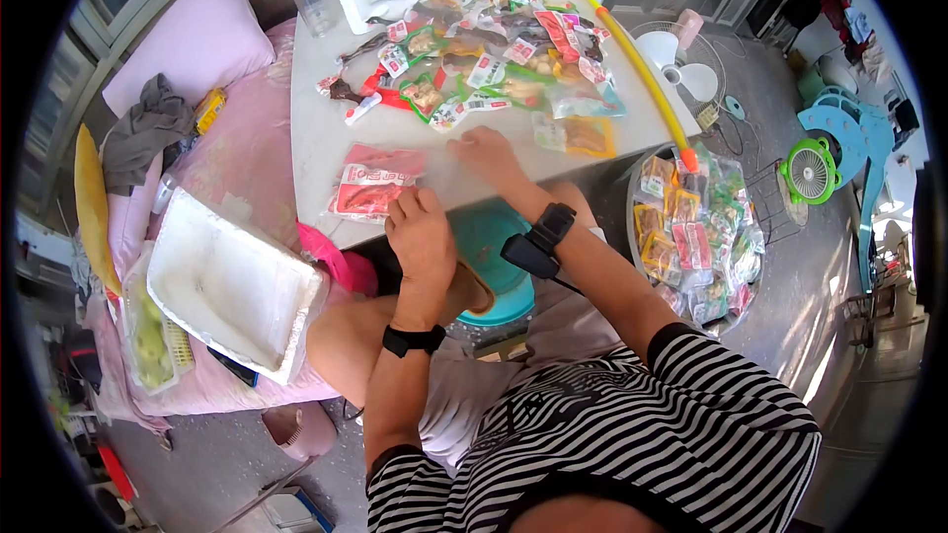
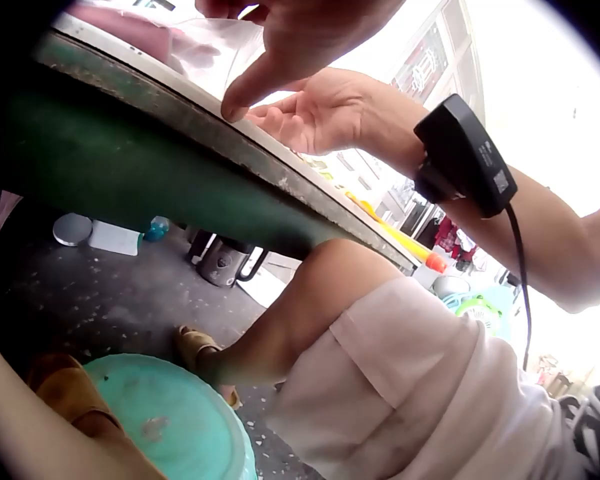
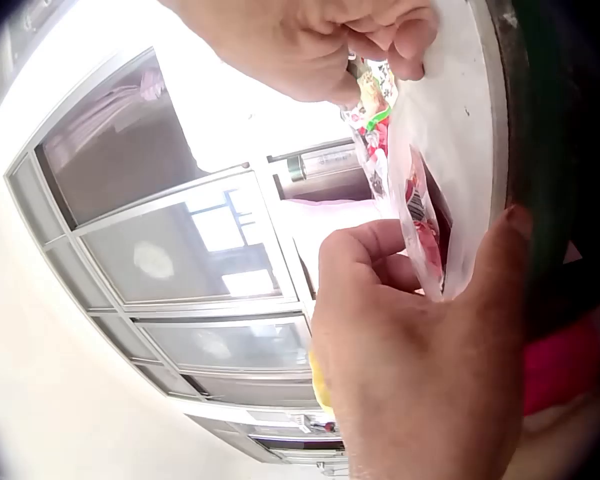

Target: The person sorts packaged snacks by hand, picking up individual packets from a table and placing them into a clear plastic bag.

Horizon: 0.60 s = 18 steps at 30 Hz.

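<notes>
A flat packet with red contents (image 1: 373, 183) lies near the table's front left edge. My left hand (image 1: 423, 237) is at its lower right corner; in the right wrist view the curled fingers of that left hand (image 3: 410, 350) hold the clear edge of the packet (image 3: 420, 215). To the right, my right hand (image 1: 489, 160) is over the table's front edge, holding nothing. Its fingers are loosely bent, palm partly showing, in the left wrist view, where this right hand (image 2: 325, 110) is just beyond my left hand (image 2: 305, 40).
Many mixed packets (image 1: 484, 54) are heaped at the table's back, beside a yellow tube (image 1: 647, 74). A tub of packets (image 1: 691, 242) stands at the right. On the bed at left lies a white foam box (image 1: 222, 276). A teal stool (image 1: 494, 266) is below the table edge.
</notes>
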{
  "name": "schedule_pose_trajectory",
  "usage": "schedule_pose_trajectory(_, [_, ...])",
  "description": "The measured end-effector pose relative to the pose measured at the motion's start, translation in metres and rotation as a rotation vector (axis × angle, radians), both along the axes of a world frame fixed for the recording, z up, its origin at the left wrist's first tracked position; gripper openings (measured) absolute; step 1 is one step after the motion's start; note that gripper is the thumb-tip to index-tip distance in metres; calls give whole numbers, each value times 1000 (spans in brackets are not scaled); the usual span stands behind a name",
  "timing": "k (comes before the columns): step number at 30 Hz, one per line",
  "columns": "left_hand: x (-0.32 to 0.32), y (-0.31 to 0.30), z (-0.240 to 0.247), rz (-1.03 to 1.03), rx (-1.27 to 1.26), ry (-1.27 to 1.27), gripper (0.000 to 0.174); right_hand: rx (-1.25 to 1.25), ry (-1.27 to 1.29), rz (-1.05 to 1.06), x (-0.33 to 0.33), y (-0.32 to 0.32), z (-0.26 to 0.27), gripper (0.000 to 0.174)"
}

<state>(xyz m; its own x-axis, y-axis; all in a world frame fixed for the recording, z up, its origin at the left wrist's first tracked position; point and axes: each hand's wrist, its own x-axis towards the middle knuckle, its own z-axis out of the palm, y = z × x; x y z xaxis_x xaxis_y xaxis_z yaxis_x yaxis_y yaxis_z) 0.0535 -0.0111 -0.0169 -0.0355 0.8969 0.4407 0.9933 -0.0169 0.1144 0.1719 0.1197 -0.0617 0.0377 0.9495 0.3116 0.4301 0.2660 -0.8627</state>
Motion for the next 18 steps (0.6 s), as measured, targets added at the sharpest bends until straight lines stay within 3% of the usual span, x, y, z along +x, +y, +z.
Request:
schedule_pose_trajectory(3, [-6,3,-8,-18,19,76,31,223,-226,133,-11,7,-11,35])
schedule_pose_trajectory(9, [-20,-3,15,-315,244,-123,13,-519,494,390,24,-16,47,30])
schedule_pose_trajectory(12, [-15,-14,42,-433,316,-329,6,-405,639,430,50,-43,72,19])
schedule_pose_trajectory(15, [-12,-27,56,-528,277,-519,10,52,173,281,71,-68,82,21])
schedule_pose_trajectory(17, [-10,-37,67,-604,231,-618,15,547,-110,167,86,-106,118,31])
schedule_pose_trajectory(18, [-9,-41,71,-638,214,-634,15,646,-216,249,95,-123,139,36])
